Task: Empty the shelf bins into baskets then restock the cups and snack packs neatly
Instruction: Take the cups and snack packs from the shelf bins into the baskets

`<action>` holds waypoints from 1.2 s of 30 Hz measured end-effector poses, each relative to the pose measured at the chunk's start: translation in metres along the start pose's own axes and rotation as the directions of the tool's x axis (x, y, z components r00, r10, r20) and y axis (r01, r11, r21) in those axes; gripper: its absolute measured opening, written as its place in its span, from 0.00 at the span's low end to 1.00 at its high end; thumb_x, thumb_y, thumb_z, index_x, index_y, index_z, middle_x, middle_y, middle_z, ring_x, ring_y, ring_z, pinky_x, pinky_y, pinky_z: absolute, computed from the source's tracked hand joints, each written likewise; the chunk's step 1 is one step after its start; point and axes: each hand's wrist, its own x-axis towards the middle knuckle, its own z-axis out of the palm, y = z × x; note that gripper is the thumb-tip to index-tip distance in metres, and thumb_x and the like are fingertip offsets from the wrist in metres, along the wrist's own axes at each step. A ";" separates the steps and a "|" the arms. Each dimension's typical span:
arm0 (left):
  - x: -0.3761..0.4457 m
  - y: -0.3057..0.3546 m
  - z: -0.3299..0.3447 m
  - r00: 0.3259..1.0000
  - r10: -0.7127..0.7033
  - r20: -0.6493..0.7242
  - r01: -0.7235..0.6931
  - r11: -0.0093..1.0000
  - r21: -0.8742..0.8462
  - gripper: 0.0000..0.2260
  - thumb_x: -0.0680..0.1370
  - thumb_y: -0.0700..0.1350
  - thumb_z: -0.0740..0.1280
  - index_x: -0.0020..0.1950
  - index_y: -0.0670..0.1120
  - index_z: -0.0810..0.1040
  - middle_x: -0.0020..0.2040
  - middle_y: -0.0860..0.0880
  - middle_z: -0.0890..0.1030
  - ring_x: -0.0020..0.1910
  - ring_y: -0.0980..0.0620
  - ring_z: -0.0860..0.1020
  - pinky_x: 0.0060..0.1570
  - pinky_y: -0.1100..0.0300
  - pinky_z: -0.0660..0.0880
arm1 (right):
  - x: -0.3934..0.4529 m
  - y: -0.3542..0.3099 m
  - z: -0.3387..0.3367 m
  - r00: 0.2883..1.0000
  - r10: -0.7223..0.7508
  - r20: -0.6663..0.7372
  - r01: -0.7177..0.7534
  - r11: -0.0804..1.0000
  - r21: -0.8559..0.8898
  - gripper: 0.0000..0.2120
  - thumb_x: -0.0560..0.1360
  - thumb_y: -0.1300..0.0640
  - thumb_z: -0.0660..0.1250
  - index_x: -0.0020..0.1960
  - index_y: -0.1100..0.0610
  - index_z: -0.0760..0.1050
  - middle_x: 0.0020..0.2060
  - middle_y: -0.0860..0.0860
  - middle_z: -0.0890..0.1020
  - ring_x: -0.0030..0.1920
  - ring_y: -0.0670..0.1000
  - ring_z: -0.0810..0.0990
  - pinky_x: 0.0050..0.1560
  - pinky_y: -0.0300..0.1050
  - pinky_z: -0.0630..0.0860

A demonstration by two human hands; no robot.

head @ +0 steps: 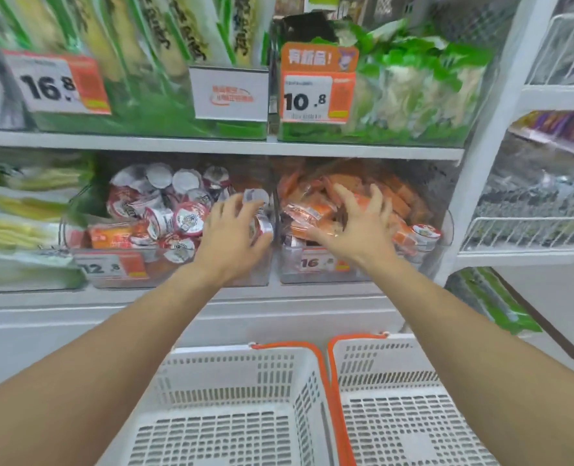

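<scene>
Head view, middle shelf: two clear bins side by side. Left bin (pixel 87 267): heaped with red-and-white lidded cups (pixel 191 218), plus an orange snack pack at front left. Right bin (pixel 447 227): orange snack packs (pixel 316 210), one stray cup at right front. Left hand (pixel 235 227): inside left bin at its right end, fingers curled round a cup (pixel 262 227). Right hand (pixel 359 227): over the snack packs, fingers spread, gripping nothing visible. Below shelf: two white baskets (pixel 232 375) with orange handles, side by side, holding nothing.
</scene>
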 end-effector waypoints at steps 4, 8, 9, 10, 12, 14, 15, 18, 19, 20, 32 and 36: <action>0.029 0.024 0.027 0.981 0.193 -0.019 -0.192 0.981 0.031 0.26 0.76 0.57 0.65 0.71 0.45 0.71 0.67 0.43 0.71 0.69 0.42 0.67 0.69 0.43 0.66 | 0.033 0.022 -0.006 0.992 0.005 0.130 0.018 0.983 -0.181 0.50 0.60 0.18 0.63 0.77 0.35 0.54 0.74 0.59 0.61 0.70 0.66 0.69 0.68 0.66 0.64; 0.060 0.060 0.038 0.958 0.257 0.126 -0.281 0.927 0.249 0.28 0.77 0.61 0.63 0.72 0.48 0.66 0.65 0.46 0.71 0.64 0.44 0.71 0.65 0.47 0.64 | 0.055 0.041 -0.013 0.964 -0.183 0.195 0.221 0.955 -0.196 0.41 0.66 0.23 0.63 0.75 0.32 0.54 0.67 0.52 0.71 0.69 0.56 0.71 0.66 0.64 0.64; 0.067 0.065 0.036 0.953 0.239 0.186 -0.288 0.904 0.317 0.31 0.77 0.65 0.62 0.73 0.48 0.64 0.65 0.45 0.71 0.64 0.44 0.71 0.66 0.46 0.62 | 0.055 0.045 -0.014 0.952 -0.221 0.211 0.255 0.955 -0.154 0.41 0.67 0.24 0.64 0.75 0.30 0.54 0.65 0.50 0.72 0.70 0.53 0.70 0.66 0.64 0.64; 0.075 0.071 0.035 0.942 0.220 0.253 -0.305 0.877 0.371 0.34 0.76 0.68 0.61 0.74 0.47 0.64 0.65 0.44 0.71 0.65 0.43 0.71 0.67 0.45 0.60 | 0.057 0.052 -0.016 0.944 -0.247 0.221 0.277 0.954 -0.117 0.41 0.66 0.25 0.66 0.75 0.29 0.54 0.64 0.48 0.72 0.70 0.51 0.69 0.67 0.64 0.64; 0.087 0.081 0.032 0.908 0.170 0.383 -0.341 0.830 0.440 0.36 0.74 0.71 0.60 0.72 0.47 0.66 0.66 0.40 0.71 0.66 0.41 0.69 0.69 0.44 0.59 | 0.057 0.063 -0.019 0.939 -0.253 0.233 0.275 0.959 -0.066 0.44 0.64 0.27 0.70 0.73 0.27 0.51 0.62 0.47 0.71 0.68 0.52 0.70 0.67 0.66 0.62; 0.094 0.090 0.028 0.872 0.127 0.473 -0.348 0.841 0.415 0.35 0.74 0.69 0.64 0.73 0.48 0.66 0.67 0.38 0.69 0.68 0.38 0.67 0.68 0.45 0.63 | 0.058 0.072 -0.021 0.938 -0.243 0.246 0.260 0.965 -0.041 0.51 0.59 0.26 0.73 0.72 0.25 0.46 0.61 0.49 0.72 0.64 0.54 0.73 0.68 0.66 0.64; 0.096 0.093 0.027 0.857 0.121 0.501 -0.338 0.866 0.368 0.35 0.74 0.67 0.67 0.73 0.48 0.66 0.67 0.37 0.68 0.68 0.37 0.67 0.67 0.46 0.65 | 0.059 0.075 -0.022 0.933 -0.254 0.255 0.269 0.963 -0.023 0.53 0.56 0.27 0.73 0.72 0.24 0.45 0.61 0.50 0.74 0.63 0.54 0.74 0.67 0.65 0.67; 0.091 0.089 0.031 0.825 0.156 0.543 -0.284 0.945 0.160 0.40 0.68 0.66 0.73 0.74 0.48 0.68 0.64 0.40 0.67 0.66 0.39 0.69 0.68 0.49 0.69 | 0.062 0.084 -0.025 0.903 -0.328 0.277 0.328 0.943 0.048 0.55 0.57 0.33 0.78 0.74 0.25 0.46 0.62 0.52 0.78 0.62 0.56 0.76 0.63 0.58 0.75; 0.087 0.087 0.033 0.825 0.163 0.541 -0.261 0.959 0.109 0.43 0.66 0.67 0.74 0.76 0.49 0.67 0.63 0.42 0.66 0.65 0.40 0.70 0.69 0.50 0.69 | 0.062 0.087 -0.028 0.895 -0.349 0.278 0.346 0.936 0.061 0.55 0.59 0.36 0.79 0.75 0.26 0.47 0.64 0.52 0.78 0.62 0.56 0.76 0.63 0.56 0.75; 0.082 0.084 0.034 0.837 0.159 0.523 -0.229 0.971 0.071 0.46 0.65 0.66 0.75 0.78 0.50 0.65 0.62 0.45 0.66 0.65 0.41 0.70 0.69 0.52 0.69 | 0.061 0.089 -0.031 0.889 -0.368 0.272 0.362 0.929 0.074 0.54 0.62 0.39 0.80 0.76 0.28 0.49 0.66 0.51 0.78 0.62 0.55 0.77 0.63 0.54 0.75; 0.065 0.096 0.033 0.952 0.059 0.300 0.005 0.978 -0.207 0.26 0.71 0.48 0.78 0.69 0.53 0.77 0.54 0.55 0.77 0.51 0.56 0.79 0.51 0.70 0.68 | 0.046 0.112 -0.044 0.925 -0.365 0.107 0.318 0.897 0.308 0.48 0.70 0.55 0.76 0.77 0.30 0.52 0.53 0.50 0.84 0.44 0.51 0.83 0.55 0.49 0.79; 0.062 0.099 0.031 0.975 0.054 0.214 0.003 0.966 -0.259 0.23 0.73 0.48 0.76 0.67 0.52 0.77 0.52 0.54 0.84 0.41 0.62 0.80 0.45 0.67 0.73 | 0.041 0.104 -0.041 0.936 -0.323 0.139 0.291 0.934 0.207 0.56 0.67 0.53 0.79 0.80 0.35 0.44 0.66 0.56 0.79 0.59 0.56 0.81 0.63 0.51 0.75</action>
